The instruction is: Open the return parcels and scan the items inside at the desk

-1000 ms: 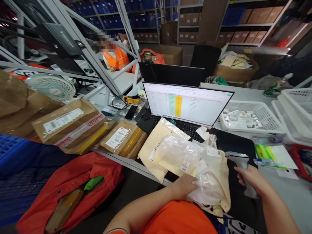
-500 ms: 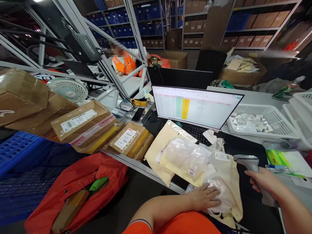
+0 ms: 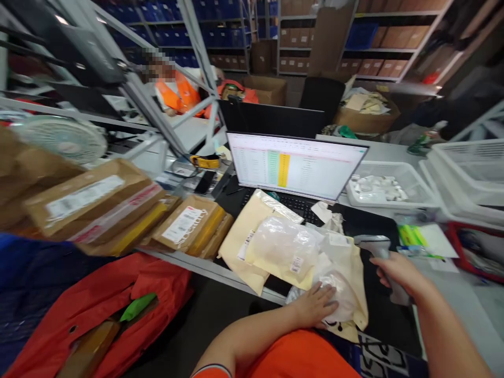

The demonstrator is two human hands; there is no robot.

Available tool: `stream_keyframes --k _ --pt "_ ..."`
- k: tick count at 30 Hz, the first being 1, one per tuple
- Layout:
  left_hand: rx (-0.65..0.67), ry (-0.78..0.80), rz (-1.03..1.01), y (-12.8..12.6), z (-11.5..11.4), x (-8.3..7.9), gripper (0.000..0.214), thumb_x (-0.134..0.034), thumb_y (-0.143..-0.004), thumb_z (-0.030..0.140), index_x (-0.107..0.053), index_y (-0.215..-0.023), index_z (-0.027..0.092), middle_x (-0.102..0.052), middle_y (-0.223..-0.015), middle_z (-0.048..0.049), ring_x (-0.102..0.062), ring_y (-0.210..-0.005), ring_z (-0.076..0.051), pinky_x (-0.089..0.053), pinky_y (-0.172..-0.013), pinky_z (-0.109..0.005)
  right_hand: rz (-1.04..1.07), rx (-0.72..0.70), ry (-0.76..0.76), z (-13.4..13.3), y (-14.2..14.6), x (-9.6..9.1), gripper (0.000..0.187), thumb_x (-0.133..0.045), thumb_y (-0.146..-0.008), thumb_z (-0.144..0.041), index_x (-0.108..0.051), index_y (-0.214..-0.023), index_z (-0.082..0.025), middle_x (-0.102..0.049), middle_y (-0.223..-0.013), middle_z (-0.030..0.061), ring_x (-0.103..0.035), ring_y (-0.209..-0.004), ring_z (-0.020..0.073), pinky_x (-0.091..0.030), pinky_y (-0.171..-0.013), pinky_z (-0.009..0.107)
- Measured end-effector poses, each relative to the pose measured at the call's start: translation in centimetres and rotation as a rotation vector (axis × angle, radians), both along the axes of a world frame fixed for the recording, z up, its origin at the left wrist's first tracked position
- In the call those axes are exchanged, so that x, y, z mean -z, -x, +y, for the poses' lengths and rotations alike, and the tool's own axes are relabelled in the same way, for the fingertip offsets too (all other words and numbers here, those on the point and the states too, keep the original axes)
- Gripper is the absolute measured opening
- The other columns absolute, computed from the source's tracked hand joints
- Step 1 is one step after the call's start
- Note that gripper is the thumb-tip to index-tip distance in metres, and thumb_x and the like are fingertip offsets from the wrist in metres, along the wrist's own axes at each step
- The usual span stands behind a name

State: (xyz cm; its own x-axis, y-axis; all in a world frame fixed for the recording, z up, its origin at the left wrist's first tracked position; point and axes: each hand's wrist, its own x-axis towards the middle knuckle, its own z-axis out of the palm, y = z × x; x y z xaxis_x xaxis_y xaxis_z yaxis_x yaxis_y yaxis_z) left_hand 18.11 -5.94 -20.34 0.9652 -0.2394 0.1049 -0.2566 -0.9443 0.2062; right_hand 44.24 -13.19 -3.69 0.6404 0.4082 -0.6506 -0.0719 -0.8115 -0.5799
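My left hand (image 3: 314,305) lies flat with fingers spread on a clear plastic bag (image 3: 334,294), which sits on a cream mailer (image 3: 346,262). A second clear bag (image 3: 283,247) with a small label rests on another cream mailer (image 3: 240,247) just beyond it. My right hand (image 3: 397,275) grips the handle of a grey handheld barcode scanner (image 3: 378,247), whose head points up and left towards the bags. Its lower end is partly hidden by my fingers.
A laptop (image 3: 293,168) showing a spreadsheet stands behind the bags. Taped cardboard parcels (image 3: 90,199) line the desk's left side, above a red sack (image 3: 98,294). White baskets (image 3: 464,173) stack at right. A co-worker's orange vest (image 3: 177,94) shows beyond metal shelving.
The whole view has shifted slightly as my head turned. My left hand stays on the clear bag, and my right hand still grips the scanner.
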Motion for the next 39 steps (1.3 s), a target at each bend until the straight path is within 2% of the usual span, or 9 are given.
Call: stream_keyframes --k 3,7,14,21,25,28,31,36,39 --pt "-0.038 0.065 0.017 -0.4 -0.1 0.4 0.08 -0.065 -0.086 0.055 -0.038 -0.149 0.012 -0.025 -0.161 -0.0235 -0.024 -0.15 -0.035 -0.018 -0.121 -0.051 -0.01 -0.019 0.005 1.1 0.0 -1.5 0.015 -0.053 -0.085 -0.017 -0.045 -0.072 -0.021 -0.05 -0.045 -0.0029 -0.048 -0.035 0.0126 -0.036 -0.036 0.023" --pt "-0.061 0.105 0.033 -0.8 -0.5 1.0 0.082 -0.07 -0.083 0.051 -0.037 -0.149 0.014 -0.023 -0.162 -0.0223 -0.021 -0.151 -0.034 -0.014 -0.123 -0.05 -0.004 -0.045 0.045 2.6 -1.0 -2.2 0.015 -0.06 -0.08 -0.018 -0.049 -0.07 -0.019 -0.052 -0.045 -0.0006 -0.048 -0.036 0.0136 -0.036 -0.036 0.024" --pt "-0.081 0.095 0.054 -0.8 -0.7 1.2 0.088 -0.073 -0.081 0.052 -0.035 -0.151 0.016 -0.022 -0.163 -0.0209 -0.02 -0.152 -0.033 -0.013 -0.123 -0.05 -0.016 -0.087 0.084 4.0 -2.4 -1.9 0.026 -0.075 -0.073 -0.034 -0.057 -0.074 -0.015 -0.051 -0.046 0.0011 -0.049 -0.039 0.0147 -0.037 -0.036 0.025" --pt "-0.07 0.105 0.046 -0.6 -0.4 1.3 0.078 -0.061 -0.089 0.055 -0.036 -0.151 0.014 -0.026 -0.162 -0.0201 -0.023 -0.151 -0.033 -0.014 -0.122 -0.051 -0.006 -0.094 0.102 4.3 -3.1 -0.3 0.028 -0.074 -0.073 -0.036 -0.059 -0.079 -0.013 -0.05 -0.044 -0.0002 -0.049 -0.037 0.0162 -0.043 -0.039 0.03" --pt "-0.075 0.056 0.024 -0.3 -0.4 0.7 0.071 -0.06 -0.09 0.048 -0.039 -0.148 0.012 -0.029 -0.161 -0.021 -0.026 -0.149 -0.034 -0.017 -0.121 -0.052 -0.024 -0.088 0.079 4.1 -2.9 -1.0 0.025 -0.072 -0.074 -0.033 -0.057 -0.077 -0.013 -0.052 -0.044 0.0015 -0.051 -0.037 0.0166 -0.042 -0.039 0.028" --pt "-0.073 0.011 -0.02 -0.2 -0.6 0.1 0.061 -0.055 -0.093 0.042 -0.043 -0.144 0.01 -0.035 -0.157 -0.0225 -0.032 -0.146 -0.037 -0.023 -0.117 -0.056 -0.016 -0.083 0.045 2.6 -2.6 -1.7 0.017 -0.066 -0.076 -0.028 -0.055 -0.079 -0.015 -0.057 -0.048 0.0038 -0.051 -0.038 0.0156 -0.038 -0.038 0.026" --pt "-0.09 -0.027 -0.064 -0.3 -0.8 -0.1 0.044 -0.044 -0.099 0.03 -0.051 -0.137 0.008 -0.045 -0.15 -0.023 -0.042 -0.14 -0.038 -0.035 -0.111 -0.056 0.051 -0.022 -0.089 -0.4 -2.2 -0.9 0.019 -0.062 -0.076 -0.029 -0.056 -0.088 -0.015 -0.063 -0.056 0.0045 -0.051 -0.039 0.0144 -0.038 -0.039 0.026" --pt "-0.201 0.162 0.053 -0.1 -0.1 -0.6 0.025 -0.048 -0.095 0.014 -0.062 -0.115 0.011 -0.07 -0.118 -0.0177 -0.069 -0.107 -0.023 -0.057 -0.085 -0.033 0.21 0.173 -0.225 -6.9 -0.4 4.1 0.046 -0.067 -0.07 -0.038 -0.058 -0.108 -0.014 -0.067 -0.064 0.004 -0.05 -0.043 0.0137 -0.04 -0.044 0.027" --pt "-0.288 0.411 -0.085 0.6 0.6 -2.7 0.025 -0.044 -0.096 0.015 -0.061 -0.115 0.016 -0.072 -0.114 -0.0112 -0.07 -0.101 -0.018 -0.058 -0.086 -0.029 0.271 0.282 -0.241 -10.8 0.8 6.9 0.044 -0.073 -0.067 -0.042 -0.064 -0.1 -0.015 -0.056 -0.051 0.0006 -0.051 -0.046 0.0166 -0.042 -0.047 0.029"
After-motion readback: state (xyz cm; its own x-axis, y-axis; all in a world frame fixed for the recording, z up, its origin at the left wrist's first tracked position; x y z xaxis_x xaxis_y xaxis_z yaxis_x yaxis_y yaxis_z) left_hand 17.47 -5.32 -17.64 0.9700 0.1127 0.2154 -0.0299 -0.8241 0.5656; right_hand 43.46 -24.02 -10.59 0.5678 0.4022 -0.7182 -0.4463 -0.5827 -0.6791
